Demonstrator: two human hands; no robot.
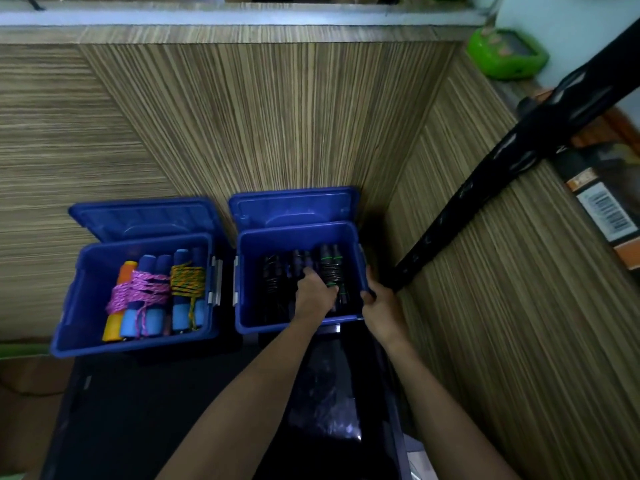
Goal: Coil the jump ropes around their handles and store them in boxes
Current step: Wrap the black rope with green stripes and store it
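Note:
Two open blue boxes stand side by side on a dark surface. The left box holds coiled ropes with blue and orange foam handles, one wound in pink cord, one in yellow-green cord. The right box holds several dark jump ropes coiled round black handles, some with green rings. My left hand reaches into the right box, fingers curled over the dark bundles. My right hand grips that box's near right corner.
Both box lids lean back against a striped wooden panel. A black glossy bar slants down at the right, ending near my right hand. A green object and a packaged item with a barcode lie on the right ledge.

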